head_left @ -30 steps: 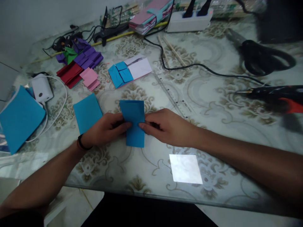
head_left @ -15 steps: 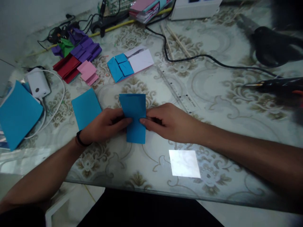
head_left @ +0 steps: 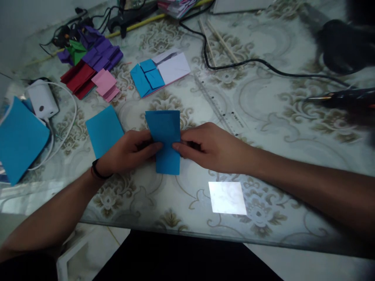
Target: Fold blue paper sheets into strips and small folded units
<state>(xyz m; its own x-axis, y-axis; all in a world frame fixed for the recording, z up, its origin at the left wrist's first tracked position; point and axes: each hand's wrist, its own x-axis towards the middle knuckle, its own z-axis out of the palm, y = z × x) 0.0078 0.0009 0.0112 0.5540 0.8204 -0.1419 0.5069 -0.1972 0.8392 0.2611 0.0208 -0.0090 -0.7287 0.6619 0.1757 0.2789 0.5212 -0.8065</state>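
A folded blue sheet of paper (head_left: 167, 127) is held up between both hands over the flower-patterned table. My left hand (head_left: 131, 150) pinches its left edge, thumb in front and fingers behind. On the opposite edge, my right hand (head_left: 203, 148) grips it the same way, its thumb level with the left one. The fingertips behind the paper are hidden. A second blue paper (head_left: 104, 130) lies flat on the table, partly under my left hand and wrist.
Folded pieces in purple (head_left: 102, 54), red (head_left: 77, 80) and pink (head_left: 105, 84) lie at the back left. A blue-and-white folded paper (head_left: 172, 70), a clear ruler (head_left: 218, 105) and a black cable (head_left: 258, 60) lie beyond the hands. A white device (head_left: 43, 99) sits left.
The view has shifted slightly, so most things appear a little higher in the picture. Both hands keep the same pinch on the folded blue paper.
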